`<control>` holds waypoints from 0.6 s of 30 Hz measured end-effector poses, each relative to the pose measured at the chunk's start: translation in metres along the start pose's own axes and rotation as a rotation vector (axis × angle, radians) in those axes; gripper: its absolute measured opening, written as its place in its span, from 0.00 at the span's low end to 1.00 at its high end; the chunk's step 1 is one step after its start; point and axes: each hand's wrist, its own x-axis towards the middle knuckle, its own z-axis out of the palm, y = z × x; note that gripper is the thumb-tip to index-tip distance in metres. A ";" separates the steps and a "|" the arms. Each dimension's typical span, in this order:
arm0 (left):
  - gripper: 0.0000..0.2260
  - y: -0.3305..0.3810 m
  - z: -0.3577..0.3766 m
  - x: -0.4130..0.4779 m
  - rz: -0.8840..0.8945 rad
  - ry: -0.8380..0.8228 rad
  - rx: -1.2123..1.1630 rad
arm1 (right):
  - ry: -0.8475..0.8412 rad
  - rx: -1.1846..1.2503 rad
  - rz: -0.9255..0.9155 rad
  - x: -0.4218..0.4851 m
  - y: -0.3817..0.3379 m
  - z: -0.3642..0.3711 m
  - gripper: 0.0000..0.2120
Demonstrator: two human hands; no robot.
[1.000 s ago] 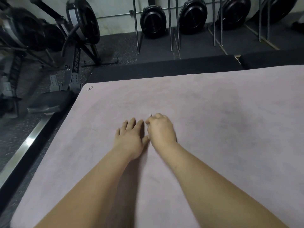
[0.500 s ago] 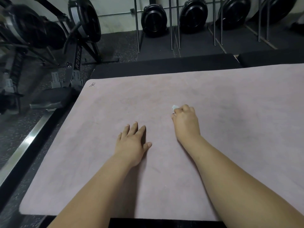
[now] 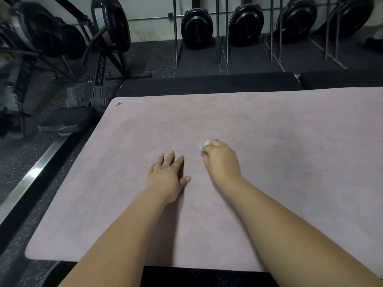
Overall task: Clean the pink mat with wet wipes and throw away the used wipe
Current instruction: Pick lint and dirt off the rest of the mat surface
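Pink mat point(image 3: 269, 121): spread flat over black padding point(image 3: 207, 83), filling most of the view, marked with a small dark scribble point(image 3: 118, 104) near its far left corner.

Left hand point(image 3: 166, 177): lies palm down on the mat near the middle, fingers point(image 3: 170, 157) straight and slightly apart, thumb out to the side, holding nothing.

Right hand point(image 3: 221, 160): just beside the left and a little farther out, knuckles up, fingers curled round a white wet wipe point(image 3: 204, 143) and pressing it against the mat. Of the wipe, only a small blurred crumple visible ahead of the knuckles. Just left of it, a faint paler patch on the mat.

Both forearms bare, reaching in from the near edge.

Off to the left: a rowing machine point(image 3: 99, 59) on speckled dark floor, with a shiny metal rail point(image 3: 37, 172) running alongside the mat's left edge.

Along the far wall: more rowers stood on end point(image 3: 195, 27), round black housings low, thin metal bars upright.
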 end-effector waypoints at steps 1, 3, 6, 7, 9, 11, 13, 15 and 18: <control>0.34 0.001 -0.001 0.000 -0.004 -0.006 0.002 | -0.017 -0.025 0.048 0.004 0.010 -0.007 0.02; 0.34 0.001 -0.002 0.000 -0.011 -0.018 0.002 | -0.035 -0.065 0.152 0.007 0.031 -0.023 0.04; 0.34 0.002 -0.002 0.000 -0.009 -0.019 0.006 | -0.024 -0.036 0.296 0.004 0.037 -0.032 0.07; 0.34 0.002 -0.002 0.000 -0.011 -0.021 0.006 | -0.025 -0.024 0.319 0.002 0.028 -0.029 0.07; 0.34 0.001 -0.002 0.000 -0.015 -0.024 0.006 | -0.050 0.012 0.289 -0.004 0.000 -0.015 0.10; 0.34 0.001 -0.002 0.002 -0.011 -0.022 0.007 | -0.108 0.055 0.175 -0.017 -0.030 -0.001 0.10; 0.34 0.001 -0.002 0.003 -0.005 -0.018 0.009 | -0.150 0.074 0.048 -0.029 -0.046 0.005 0.08; 0.34 0.001 -0.002 0.003 -0.007 -0.022 0.008 | -0.137 0.067 -0.021 -0.031 -0.040 0.003 0.07; 0.34 0.001 -0.003 0.002 -0.015 -0.031 0.009 | -0.087 -0.001 0.054 -0.020 -0.007 -0.007 0.07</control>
